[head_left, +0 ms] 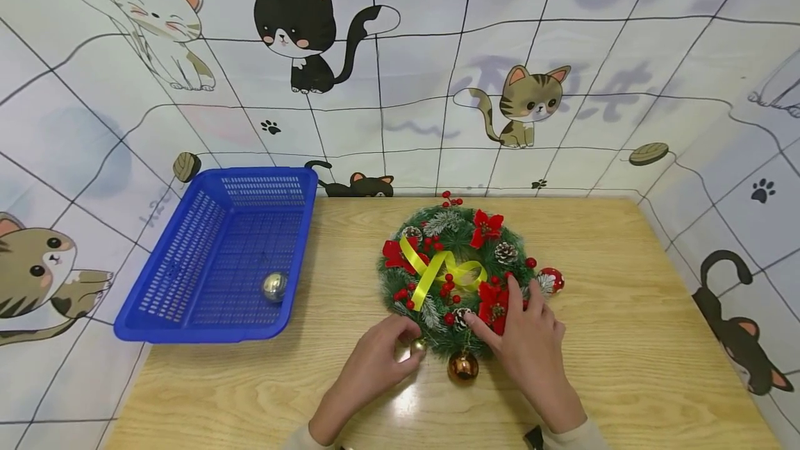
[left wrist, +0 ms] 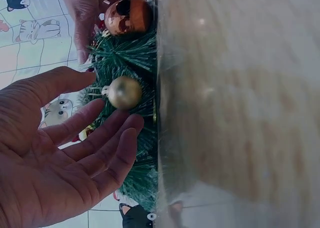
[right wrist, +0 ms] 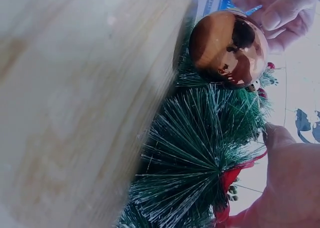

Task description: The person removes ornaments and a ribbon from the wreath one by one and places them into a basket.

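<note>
A green Christmas wreath (head_left: 435, 336) lies on the table, dressed with red poinsettias, berries, pinecones and a yellow ribbon (head_left: 427, 282). At its near edge hangs a small matte gold ball (left wrist: 125, 93). My left hand (head_left: 378, 355) is beside that ball, thumb and fingers parted around it without pinching it, as the left wrist view shows. A shiny copper ball (head_left: 463, 368) hangs at the near edge, between the hands. Across the wreath's right side rests my right hand (head_left: 528, 336), fingers spread near a red poinsettia and thumb by a pinecone (head_left: 461, 318).
A blue plastic basket (head_left: 206, 332) stands at the left of the wooden table (head_left: 631, 339), with a shiny silvery-gold ball (head_left: 273, 287) inside. A red-and-white ornament (head_left: 553, 279) sits at the wreath's right edge. A cat-patterned wall covering (head_left: 425, 89) rises behind the table.
</note>
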Motion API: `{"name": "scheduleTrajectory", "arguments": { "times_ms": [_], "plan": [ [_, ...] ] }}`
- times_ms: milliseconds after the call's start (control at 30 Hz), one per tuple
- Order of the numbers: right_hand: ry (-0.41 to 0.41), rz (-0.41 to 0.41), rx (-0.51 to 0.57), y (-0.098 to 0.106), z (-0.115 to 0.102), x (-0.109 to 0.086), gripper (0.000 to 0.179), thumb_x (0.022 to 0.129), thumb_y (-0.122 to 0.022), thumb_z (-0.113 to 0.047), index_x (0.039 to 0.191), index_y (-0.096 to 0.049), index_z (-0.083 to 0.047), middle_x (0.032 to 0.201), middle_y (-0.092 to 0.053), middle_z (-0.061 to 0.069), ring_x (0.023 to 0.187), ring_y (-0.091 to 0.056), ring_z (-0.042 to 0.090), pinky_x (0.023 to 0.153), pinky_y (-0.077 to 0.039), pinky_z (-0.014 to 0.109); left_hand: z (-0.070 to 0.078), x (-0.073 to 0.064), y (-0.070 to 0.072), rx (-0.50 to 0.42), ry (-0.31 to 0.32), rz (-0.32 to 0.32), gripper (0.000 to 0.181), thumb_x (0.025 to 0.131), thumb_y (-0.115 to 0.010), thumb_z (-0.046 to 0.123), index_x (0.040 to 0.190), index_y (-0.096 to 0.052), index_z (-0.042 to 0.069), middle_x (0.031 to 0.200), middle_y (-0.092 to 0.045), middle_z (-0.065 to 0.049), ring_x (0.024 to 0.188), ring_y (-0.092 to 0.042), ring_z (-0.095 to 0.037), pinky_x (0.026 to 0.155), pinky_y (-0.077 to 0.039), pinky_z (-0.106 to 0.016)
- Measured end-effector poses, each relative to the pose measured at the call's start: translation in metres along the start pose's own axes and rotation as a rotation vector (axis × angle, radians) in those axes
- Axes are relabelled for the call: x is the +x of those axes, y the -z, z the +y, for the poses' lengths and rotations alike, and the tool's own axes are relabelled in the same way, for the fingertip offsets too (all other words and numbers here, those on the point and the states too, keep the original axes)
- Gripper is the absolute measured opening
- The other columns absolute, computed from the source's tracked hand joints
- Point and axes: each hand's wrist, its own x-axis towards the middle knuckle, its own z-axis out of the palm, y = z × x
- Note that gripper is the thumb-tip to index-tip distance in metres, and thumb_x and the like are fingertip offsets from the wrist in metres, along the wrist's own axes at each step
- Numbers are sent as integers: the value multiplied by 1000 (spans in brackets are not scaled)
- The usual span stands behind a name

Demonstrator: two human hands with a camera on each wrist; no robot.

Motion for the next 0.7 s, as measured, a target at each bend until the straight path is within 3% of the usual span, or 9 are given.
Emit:
{"name": "scheduleTrajectory", "arguments": {
  "times_ms": [700],
  "plan": [
    [58, -16, -1, 5, 4, -4, 113, 93, -67, -79, 166, -34, 1, 154, -38, 42, 131, -48, 69, 99, -35, 83, -5, 5, -5, -23, 55, -28, 29, 84, -87, -1, 107, -70, 8, 99, -69, 3, 88, -63, -11, 79, -57, -29]
  ]
}}
